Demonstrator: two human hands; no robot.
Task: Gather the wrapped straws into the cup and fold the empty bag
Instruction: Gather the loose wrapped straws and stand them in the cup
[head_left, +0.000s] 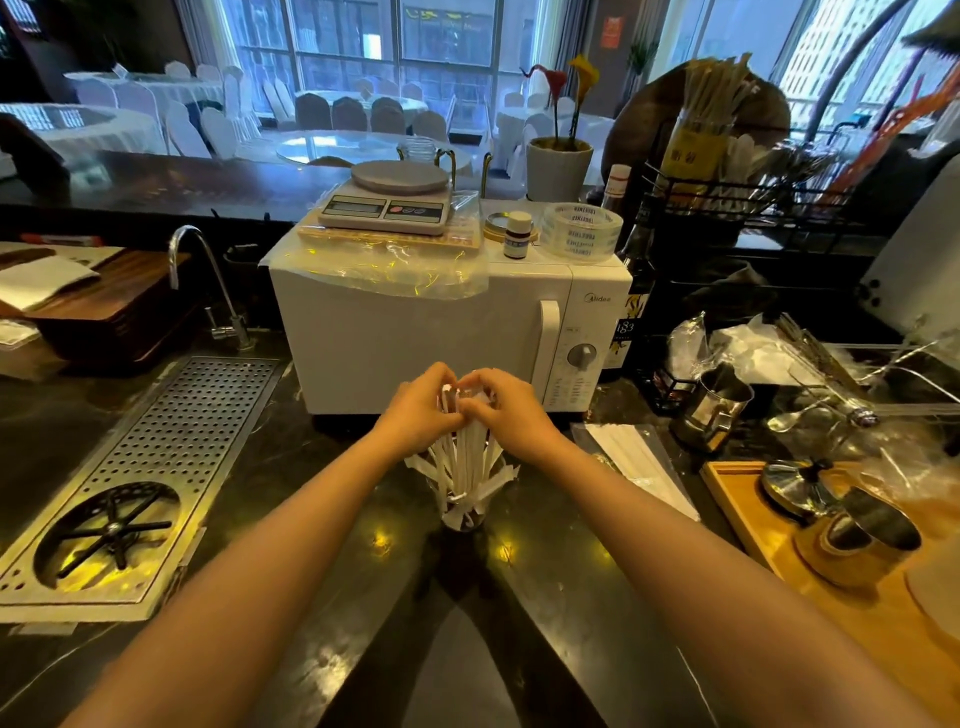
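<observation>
A clear cup stands on the dark counter in front of the microwave, with a bunch of white paper-wrapped straws standing in it and fanning out at the sides. My left hand and my right hand meet over the tops of the straws, fingers closed around the bunch from both sides. To the right of the cup a clear plastic bag lies flat on the counter, with white wrapped straws showing inside it.
A white microwave stands right behind the cup, with a scale and tape rolls on top. A perforated steel drain tray lies at the left. A metal pitcher and a wooden tray with metal pieces sit at the right.
</observation>
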